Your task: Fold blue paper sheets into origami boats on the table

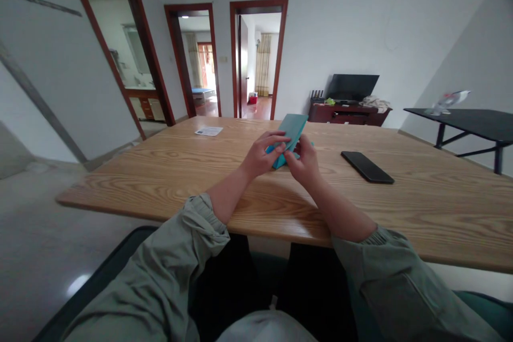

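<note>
Two closed grips, left grip (262, 156), right grip (305, 163), pinching folded teal paper (290, 131) between them, above wooden table (160, 171)

This was a home, a lived-in flat by the look of it. A long wooden table (385, 208) stood in the main room on a pale tiled floor (52, 224). Against the far wall, a television (351, 87) sat on a low dark cabinet (348, 115), with a heap of clothes (375, 102) beside it. Through the left doorway (114, 48) I could see a bathroom, with a wall mirror (136, 49) above a vanity counter (144, 97). The middle doorway (193, 48) opened onto a blue-covered bed (202, 93), and the right one (258, 26) onto long curtains (263, 64) and a reddish wooden floor (256, 109).
</note>
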The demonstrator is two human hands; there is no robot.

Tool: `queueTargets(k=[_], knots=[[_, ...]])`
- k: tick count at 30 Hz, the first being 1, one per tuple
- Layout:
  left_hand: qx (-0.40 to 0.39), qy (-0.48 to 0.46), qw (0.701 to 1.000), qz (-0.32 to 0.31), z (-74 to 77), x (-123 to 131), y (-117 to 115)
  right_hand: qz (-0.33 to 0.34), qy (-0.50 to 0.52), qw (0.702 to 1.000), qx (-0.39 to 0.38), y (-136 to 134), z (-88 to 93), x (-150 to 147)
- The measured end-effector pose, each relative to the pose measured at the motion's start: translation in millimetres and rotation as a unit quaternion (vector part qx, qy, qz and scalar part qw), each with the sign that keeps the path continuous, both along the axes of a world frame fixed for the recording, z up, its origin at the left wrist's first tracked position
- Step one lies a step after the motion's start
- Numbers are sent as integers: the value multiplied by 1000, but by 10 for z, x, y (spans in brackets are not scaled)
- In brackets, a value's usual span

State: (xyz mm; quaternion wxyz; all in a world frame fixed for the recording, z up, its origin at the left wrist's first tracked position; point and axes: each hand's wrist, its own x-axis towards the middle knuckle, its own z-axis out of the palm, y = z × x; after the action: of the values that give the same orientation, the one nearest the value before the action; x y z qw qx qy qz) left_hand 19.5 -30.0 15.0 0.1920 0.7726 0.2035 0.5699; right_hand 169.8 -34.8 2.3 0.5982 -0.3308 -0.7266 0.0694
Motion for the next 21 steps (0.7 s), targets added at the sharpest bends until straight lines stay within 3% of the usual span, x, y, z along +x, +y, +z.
queueTargets(k=[4, 10, 13, 21], knots=[[8, 11, 1000, 2, -13, -12, 15, 85, 15, 996, -19, -19, -24, 0], [101, 98, 989, 37, -62, -24, 32, 36, 80, 995, -45, 75, -68, 26], [126, 113, 984, 47, -102, -30, 83, 57, 90, 994, -40, 103, -67, 53], [71, 94, 992, 34, -127, -46, 158, 159, 101, 979, -80, 122, -103, 59]])
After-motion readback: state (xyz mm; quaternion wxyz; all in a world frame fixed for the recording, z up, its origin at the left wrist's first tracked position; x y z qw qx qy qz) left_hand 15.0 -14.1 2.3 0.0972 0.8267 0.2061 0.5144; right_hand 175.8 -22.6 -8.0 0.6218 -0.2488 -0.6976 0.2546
